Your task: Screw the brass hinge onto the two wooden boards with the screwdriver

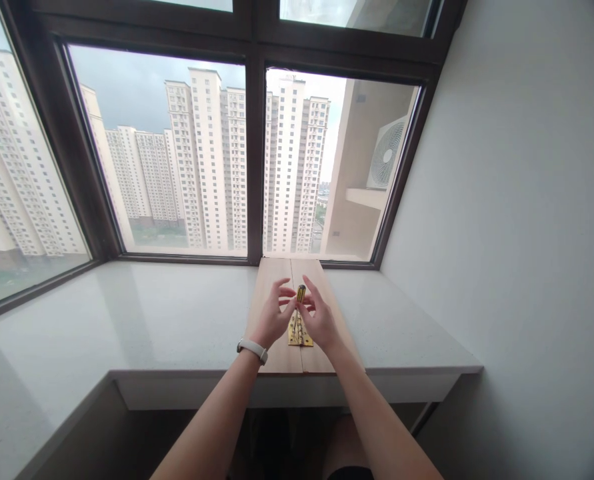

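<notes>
A screwdriver (301, 293) with a short black-and-yellow handle stands nearly upright between my hands. My left hand (278, 315) pinches the lower handle from the left, its thumb against it and the other fingers curved. From the right, my right hand (319, 319) meets it with thumb and fingers closed around the same part, its index finger raised. Below them lies a brass-coloured hinge (301, 337) with small dark holes or screws along it. It sits across the seam of two pale wooden boards (273, 357). The screwdriver's tip is too small to make out.
The boards lie on a white stone windowsill counter (177, 320), reaching from its front edge towards the dark window frame (255, 167). A white wall (517, 200) rises on the right. A pale watch band (252, 350) circles my left wrist.
</notes>
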Demonstrator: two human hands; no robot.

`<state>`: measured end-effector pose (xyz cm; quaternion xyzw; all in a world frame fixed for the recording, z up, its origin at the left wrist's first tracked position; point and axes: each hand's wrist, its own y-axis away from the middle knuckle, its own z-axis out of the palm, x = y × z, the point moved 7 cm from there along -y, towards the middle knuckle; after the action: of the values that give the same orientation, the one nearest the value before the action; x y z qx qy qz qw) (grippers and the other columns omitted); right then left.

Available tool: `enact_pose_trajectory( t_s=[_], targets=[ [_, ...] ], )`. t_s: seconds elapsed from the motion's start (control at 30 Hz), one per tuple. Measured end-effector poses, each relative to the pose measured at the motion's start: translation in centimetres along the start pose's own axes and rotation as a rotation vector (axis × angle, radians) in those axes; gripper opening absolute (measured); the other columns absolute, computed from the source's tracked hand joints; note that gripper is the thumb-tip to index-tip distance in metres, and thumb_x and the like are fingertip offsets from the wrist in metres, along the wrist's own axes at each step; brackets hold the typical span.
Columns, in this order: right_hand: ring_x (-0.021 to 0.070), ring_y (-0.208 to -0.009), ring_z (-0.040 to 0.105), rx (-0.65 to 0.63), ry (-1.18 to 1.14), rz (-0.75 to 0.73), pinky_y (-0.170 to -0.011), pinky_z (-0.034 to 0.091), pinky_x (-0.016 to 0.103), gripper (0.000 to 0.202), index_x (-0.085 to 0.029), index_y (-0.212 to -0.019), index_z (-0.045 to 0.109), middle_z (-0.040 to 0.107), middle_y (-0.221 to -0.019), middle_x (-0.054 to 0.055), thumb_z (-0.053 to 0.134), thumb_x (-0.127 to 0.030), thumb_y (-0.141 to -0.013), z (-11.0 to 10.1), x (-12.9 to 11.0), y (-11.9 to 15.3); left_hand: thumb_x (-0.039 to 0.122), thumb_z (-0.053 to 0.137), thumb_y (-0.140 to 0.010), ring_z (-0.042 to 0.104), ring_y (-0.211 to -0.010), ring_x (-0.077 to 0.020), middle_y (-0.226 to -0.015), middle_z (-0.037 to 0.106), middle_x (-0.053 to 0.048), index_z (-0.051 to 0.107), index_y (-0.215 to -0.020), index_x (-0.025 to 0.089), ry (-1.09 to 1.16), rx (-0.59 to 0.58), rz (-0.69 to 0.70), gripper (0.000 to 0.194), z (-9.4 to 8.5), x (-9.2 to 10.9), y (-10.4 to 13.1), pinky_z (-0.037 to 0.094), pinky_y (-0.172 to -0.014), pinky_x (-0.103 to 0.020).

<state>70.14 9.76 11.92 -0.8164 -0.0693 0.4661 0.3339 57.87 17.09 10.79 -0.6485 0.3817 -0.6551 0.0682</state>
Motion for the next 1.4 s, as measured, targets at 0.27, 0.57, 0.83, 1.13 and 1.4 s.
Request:
enact_pose_trajectory(
  t_s=[0.27, 0.57, 0.83, 1.13, 1.4],
  targets=[
    [0.0230, -0.101, 0.074, -0.003, 0.007, -0.016, -0.096, 0.060, 0.042, 0.045, -0.032, -0.143, 0.058, 0.075, -0.109, 0.004, 0.060, -0.037, -0.099, 0.3, 0.2, -0.9, 0.016, 0.072, -0.078, 0.058, -0.127, -0.0274, -0.127, 0.061, -0.010, 0.074, -0.100, 0.022, -0.443, -0.197, -0.100, 0.023, 0.1, -7.8, 3.8, 0.042, -0.116, -0.045],
    [0.0256, -0.103, 0.076, 0.042, -0.213, 0.045, -0.093, 0.060, 0.043, 0.030, -0.027, -0.123, 0.065, 0.073, -0.125, 0.010, 0.059, -0.046, -0.101, 0.4, 1.0, -1.9, 0.025, 0.077, -0.082, 0.058, -0.119, -0.0275, -0.121, 0.067, -0.009, 0.078, -0.089, 0.022, -0.587, -0.200, -0.161, 0.008, 1.6, -9.5, 3.7, 0.041, -0.108, -0.041],
    [0.0232, -0.096, 0.074, 0.021, -0.258, 0.080, -0.089, 0.061, 0.041, 0.039, -0.026, -0.128, 0.068, 0.074, -0.109, 0.008, 0.064, -0.048, -0.096, 0.4, 1.1, -2.4, 0.023, 0.075, -0.084, 0.060, -0.108, -0.0254, -0.105, 0.072, -0.008, 0.077, -0.084, 0.021, -0.619, -0.154, -0.165, 0.003, 2.2, -9.5, 3.8, 0.041, -0.102, -0.039],
    [0.0220, -0.080, 0.071, 0.087, -0.217, 0.130, -0.057, 0.059, 0.029, 0.038, -0.025, -0.113, 0.067, 0.067, -0.093, 0.004, 0.074, -0.052, -0.087, 0.6, 1.5, -2.6, 0.020, 0.071, -0.087, 0.061, -0.108, -0.0243, -0.104, 0.074, -0.006, 0.076, -0.087, 0.023, -0.564, -0.123, -0.154, 0.006, 1.8, -8.7, 4.4, 0.044, -0.099, -0.036],
    [0.0256, -0.100, 0.073, -0.006, -0.273, 0.140, -0.067, 0.063, 0.032, 0.042, -0.026, -0.126, 0.069, 0.073, -0.111, 0.010, 0.057, -0.056, -0.099, 1.5, 0.6, -1.6, 0.020, 0.069, -0.087, 0.062, -0.108, -0.0248, -0.105, 0.074, -0.007, 0.075, -0.087, 0.023, -0.605, -0.126, -0.132, 0.006, 1.8, -8.2, 4.4, 0.045, -0.099, -0.037]
  ],
)
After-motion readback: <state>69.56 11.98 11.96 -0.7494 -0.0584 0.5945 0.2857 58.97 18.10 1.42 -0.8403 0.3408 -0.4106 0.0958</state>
